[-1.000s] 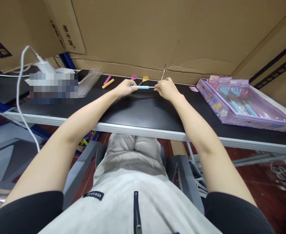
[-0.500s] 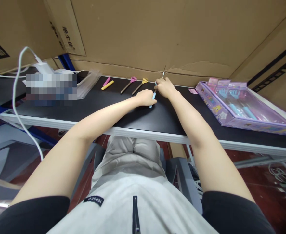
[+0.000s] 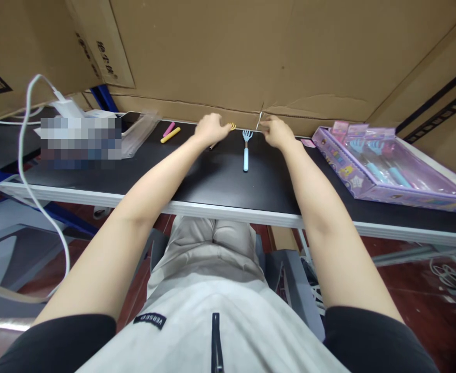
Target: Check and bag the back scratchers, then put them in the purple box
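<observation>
A blue back scratcher (image 3: pixel 245 158), with a claw head and a blue grip, lies on the black table between my hands, touched by neither. My left hand (image 3: pixel 209 129) is over the spot of the pink-headed scratcher, which it hides; its thumb stands apart from the fingers. Past the thumb shows the yellow claw head (image 3: pixel 232 126) of another scratcher, its rod mostly covered. My right hand (image 3: pixel 278 132) hovers by the table's back edge, right of the blue scratcher, fingers partly bent and apart, holding nothing visible. A pink grip (image 3: pixel 169 129) and a yellow grip (image 3: pixel 170 135) lie loose to the left.
On the right stands a purple display box (image 3: pixel 371 181) with blue scratchers inside, beside a small pink card (image 3: pixel 308 143). A cardboard wall (image 3: pixel 212 57) with a slit closes off the back. Clear plastic bags (image 3: pixel 140 134) and a white cable (image 3: pixel 24 155) are on the left.
Both hands have let go of the blue scratcher, which now lies on the table. My left hand has moved left and back over the pink-headed scratcher; my right has shifted slightly right.
</observation>
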Action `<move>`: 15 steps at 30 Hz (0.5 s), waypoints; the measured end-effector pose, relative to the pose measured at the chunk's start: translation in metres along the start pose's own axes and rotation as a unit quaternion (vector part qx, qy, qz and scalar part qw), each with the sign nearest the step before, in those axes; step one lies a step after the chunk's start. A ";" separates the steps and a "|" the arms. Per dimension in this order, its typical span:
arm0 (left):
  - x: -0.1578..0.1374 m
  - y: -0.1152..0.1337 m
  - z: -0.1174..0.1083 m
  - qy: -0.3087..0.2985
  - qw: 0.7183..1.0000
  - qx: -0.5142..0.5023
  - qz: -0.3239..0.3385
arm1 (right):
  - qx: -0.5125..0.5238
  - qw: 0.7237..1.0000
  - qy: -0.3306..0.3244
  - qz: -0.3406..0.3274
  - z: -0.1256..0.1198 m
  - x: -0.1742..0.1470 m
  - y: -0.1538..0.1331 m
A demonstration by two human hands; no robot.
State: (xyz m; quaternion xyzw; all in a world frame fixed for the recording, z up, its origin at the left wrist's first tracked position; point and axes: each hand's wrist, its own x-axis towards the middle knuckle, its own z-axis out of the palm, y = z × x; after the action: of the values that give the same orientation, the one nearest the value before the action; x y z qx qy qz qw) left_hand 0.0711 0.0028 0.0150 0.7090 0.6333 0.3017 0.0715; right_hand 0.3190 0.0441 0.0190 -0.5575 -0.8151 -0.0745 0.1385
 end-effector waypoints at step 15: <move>-0.002 -0.101 -0.007 -0.080 0.993 0.033 -0.080 | 0.069 0.982 -0.133 0.113 0.023 -0.026 0.011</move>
State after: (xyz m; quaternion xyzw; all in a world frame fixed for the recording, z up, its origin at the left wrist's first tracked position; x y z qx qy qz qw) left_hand -0.0192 0.0178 -0.0285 0.6800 0.6899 0.2161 0.1221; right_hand 0.3349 0.0317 -0.0116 -0.6402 -0.7611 0.0728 0.0743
